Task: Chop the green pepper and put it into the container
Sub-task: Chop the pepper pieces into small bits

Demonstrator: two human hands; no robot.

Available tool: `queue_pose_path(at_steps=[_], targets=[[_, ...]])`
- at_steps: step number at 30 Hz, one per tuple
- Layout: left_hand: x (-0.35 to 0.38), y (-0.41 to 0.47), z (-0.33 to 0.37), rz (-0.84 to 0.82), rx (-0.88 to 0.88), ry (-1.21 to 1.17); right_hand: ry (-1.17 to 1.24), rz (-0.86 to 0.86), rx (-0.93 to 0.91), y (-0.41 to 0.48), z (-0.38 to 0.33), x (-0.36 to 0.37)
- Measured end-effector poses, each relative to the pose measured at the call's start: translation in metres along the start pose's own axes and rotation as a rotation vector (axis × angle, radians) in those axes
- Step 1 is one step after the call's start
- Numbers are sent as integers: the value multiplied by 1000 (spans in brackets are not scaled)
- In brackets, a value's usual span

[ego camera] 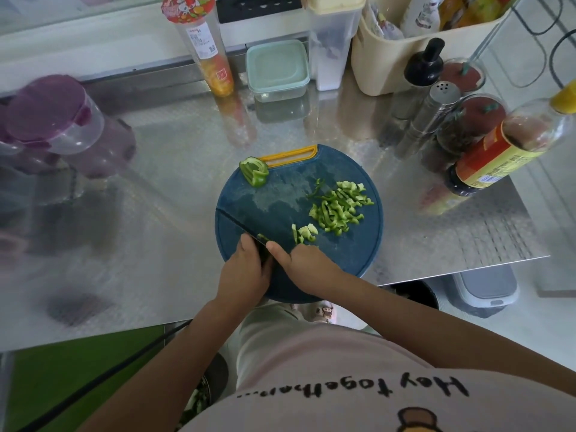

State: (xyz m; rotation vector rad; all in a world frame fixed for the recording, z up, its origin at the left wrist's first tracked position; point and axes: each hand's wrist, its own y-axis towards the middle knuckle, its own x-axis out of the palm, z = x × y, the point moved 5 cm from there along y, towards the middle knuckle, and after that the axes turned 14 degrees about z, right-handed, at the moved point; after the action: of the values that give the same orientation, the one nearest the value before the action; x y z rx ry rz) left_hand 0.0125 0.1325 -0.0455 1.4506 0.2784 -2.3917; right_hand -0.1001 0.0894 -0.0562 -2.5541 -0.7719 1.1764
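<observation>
A round blue cutting board (343, 263) lies on the steel counter. Chopped green pepper strips (341, 207) are piled on its right half, and a smaller heap (304, 233) sits just above my right hand. An uncut pepper chunk (255, 171) rests at the board's far left by the yellow handle. My left hand (246, 269) grips the handle of a dark knife (237, 224), whose blade points up and left across the board. My right hand (300, 260) sits beside it, thumb stretched to the blade where a green bit (263, 236) clings. A mint lidded container (277, 70) stands at the back.
Purple-lidded jars (53, 120) stand at the left. A tall snack tube (202, 48), a clear canister (333, 42) and a beige basket (414, 57) line the back. Sauce bottle (498, 151), shakers and spice jars crowd the right. The counter edge runs close behind my hands.
</observation>
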Motion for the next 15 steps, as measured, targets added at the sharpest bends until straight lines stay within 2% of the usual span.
queue_pose_path(at_steps=[5,11,13,15], targets=[[0,-1,1,-5,52,14,52,-3,80,-3,-1,-6],[-1,-2,2,18,24,20,517,-81,374,-5,15,0],[-1,0,3,18,8,20,526,-156,353,-11,16,-8],[-2,1,4,7,-14,15,549,-143,359,-13,21,-15]])
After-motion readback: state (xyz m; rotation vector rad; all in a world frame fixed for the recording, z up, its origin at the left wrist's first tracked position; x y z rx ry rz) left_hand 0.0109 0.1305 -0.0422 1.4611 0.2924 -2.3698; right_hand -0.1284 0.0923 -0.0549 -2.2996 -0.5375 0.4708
